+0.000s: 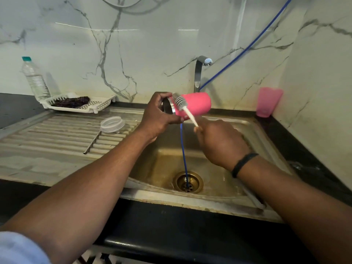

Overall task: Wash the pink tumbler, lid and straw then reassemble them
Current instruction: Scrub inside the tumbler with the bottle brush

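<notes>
The pink tumbler (198, 104) lies on its side above the sink, its steel rim pointing left. My left hand (159, 116) grips it at the rim end. My right hand (221, 143) holds the white handle of a bottle brush (182, 104), whose grey bristle head rests against the tumbler's outer wall near the rim. The clear lid (112, 124) sits on the ribbed drainboard. The metal straw (92, 142) lies beside it, slanting toward the front.
The steel sink (163, 168) has a brass drain, and a blue hose (184, 155) runs down into it. The tap (200, 73) stands behind the tumbler. A pink plastic cup (268, 103) stands at right, a white tray with a dark cloth (80, 103) and a water bottle (35, 79) at left.
</notes>
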